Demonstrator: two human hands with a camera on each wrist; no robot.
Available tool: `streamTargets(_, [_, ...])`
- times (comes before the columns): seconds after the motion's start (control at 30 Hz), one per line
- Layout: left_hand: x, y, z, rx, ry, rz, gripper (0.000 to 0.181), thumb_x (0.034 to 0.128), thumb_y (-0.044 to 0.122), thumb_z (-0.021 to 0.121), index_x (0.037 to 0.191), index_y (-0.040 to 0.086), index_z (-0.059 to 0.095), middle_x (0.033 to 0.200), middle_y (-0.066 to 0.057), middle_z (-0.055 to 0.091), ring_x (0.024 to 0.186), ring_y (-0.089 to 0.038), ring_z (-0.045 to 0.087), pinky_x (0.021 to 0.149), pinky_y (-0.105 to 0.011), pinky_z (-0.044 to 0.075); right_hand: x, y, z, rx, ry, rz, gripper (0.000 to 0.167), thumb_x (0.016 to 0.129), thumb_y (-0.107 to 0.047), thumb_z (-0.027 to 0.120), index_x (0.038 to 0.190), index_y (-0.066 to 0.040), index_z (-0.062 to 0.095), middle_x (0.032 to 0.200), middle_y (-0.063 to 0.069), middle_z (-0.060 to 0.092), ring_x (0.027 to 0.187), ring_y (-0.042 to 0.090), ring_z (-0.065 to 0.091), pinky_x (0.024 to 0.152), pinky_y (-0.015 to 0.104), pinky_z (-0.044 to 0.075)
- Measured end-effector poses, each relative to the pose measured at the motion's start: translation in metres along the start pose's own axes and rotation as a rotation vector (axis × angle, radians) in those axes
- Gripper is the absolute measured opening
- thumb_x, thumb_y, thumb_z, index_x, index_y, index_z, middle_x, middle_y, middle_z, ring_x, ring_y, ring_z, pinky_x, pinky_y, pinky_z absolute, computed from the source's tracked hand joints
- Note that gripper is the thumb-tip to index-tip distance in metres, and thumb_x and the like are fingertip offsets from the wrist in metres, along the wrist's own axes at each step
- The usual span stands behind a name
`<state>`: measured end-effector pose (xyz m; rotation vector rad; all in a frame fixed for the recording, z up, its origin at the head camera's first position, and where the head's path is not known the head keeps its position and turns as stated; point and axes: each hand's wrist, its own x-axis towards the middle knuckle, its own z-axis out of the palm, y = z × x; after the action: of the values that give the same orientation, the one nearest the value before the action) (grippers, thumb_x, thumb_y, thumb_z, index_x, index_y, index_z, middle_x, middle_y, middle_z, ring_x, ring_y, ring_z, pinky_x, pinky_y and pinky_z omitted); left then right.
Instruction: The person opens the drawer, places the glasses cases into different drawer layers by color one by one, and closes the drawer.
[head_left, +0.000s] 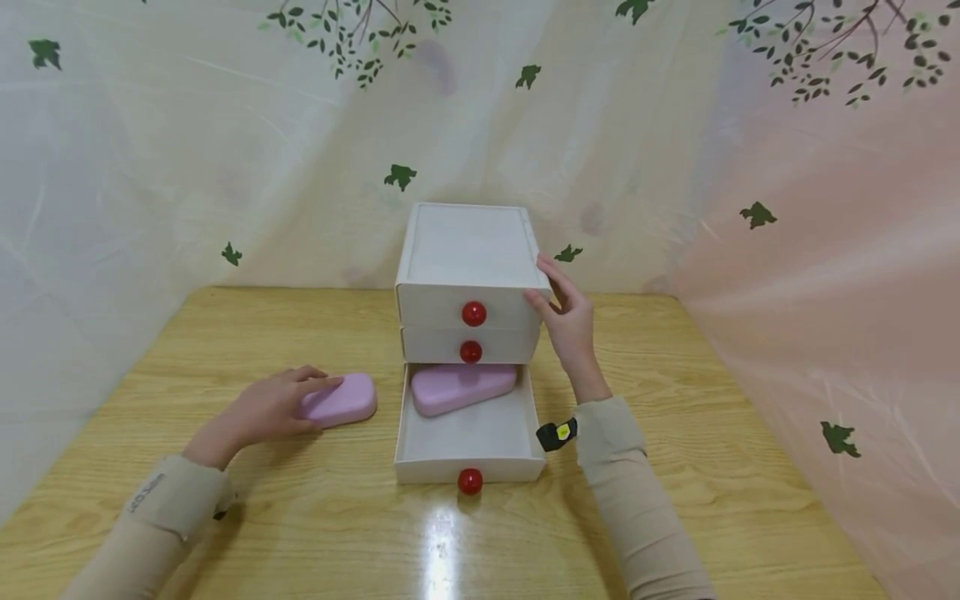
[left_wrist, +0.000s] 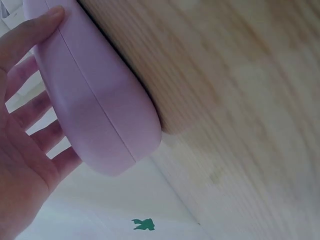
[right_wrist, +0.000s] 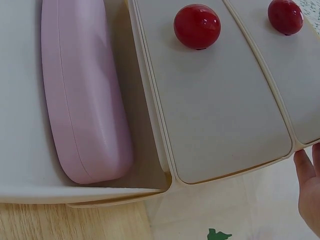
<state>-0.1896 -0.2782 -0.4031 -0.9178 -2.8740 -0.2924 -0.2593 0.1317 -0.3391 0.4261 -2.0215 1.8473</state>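
Note:
A pink-purple glasses case [head_left: 352, 398] lies on the table left of a white drawer unit [head_left: 480, 246]. My left hand [head_left: 273, 406] holds it from the left; in the left wrist view the thumb presses one side of the case [left_wrist: 95, 95] and the fingers lie along the other. A second glasses case [head_left: 461, 388] lies slanted at the back of the pulled-out bottom drawer [head_left: 480, 437]. My right hand [head_left: 570, 321] rests against the unit's upper right edge, its thumb by the front corner. In the right wrist view only part of this hand [right_wrist: 311, 187] shows.
The top and middle drawers are closed, each with a red ball knob [head_left: 474, 313]. The bottom drawer's knob [head_left: 470, 482] juts toward the table's front. Behind the wooden table [head_left: 300, 517] hangs a pale curtain [head_left: 300, 167] with green leaf prints.

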Motion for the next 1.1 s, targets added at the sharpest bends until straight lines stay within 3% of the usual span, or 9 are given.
streamTargets(0.3, [0.002,0.008,-0.002,0.134,0.057,0.002,0.063,0.0773,0.029,0.08,0.134,0.013,0.059,0.121,-0.02,0.062,0.101,-0.038,0.062,0.07,-0.051,0.056,0.0,0.0,-0.001,0.001,0.003,0.004,0.05,0.091,-0.016,0.068,0.138,-0.01,0.054,0.151,-0.003,0.046,0.14,0.013,0.042,0.11,0.043,0.042])
streamTargets(0.67, [0.005,0.028,-0.014,0.229,0.303,0.157,0.064,0.0673,0.026,0.086,0.126,0.014,0.064,0.114,-0.017,0.065,0.095,-0.035,0.063,0.062,-0.046,0.056,0.0,0.0,-0.001,0.0,0.0,-0.007,0.05,0.091,-0.016,0.067,0.139,-0.01,0.053,0.152,0.005,0.043,0.14,0.014,0.041,0.11,0.043,0.042])
streamTargets(1.1, [0.017,0.063,-0.033,0.251,0.406,0.262,0.064,0.0632,0.032,0.088,0.121,0.015,0.068,0.109,-0.014,0.067,0.091,-0.032,0.066,0.062,-0.043,0.057,0.0,0.001,0.0,-0.004,-0.002,-0.001,0.05,0.091,-0.017,0.068,0.139,-0.011,0.053,0.152,0.0,0.044,0.141,0.014,0.041,0.11,0.044,0.041])
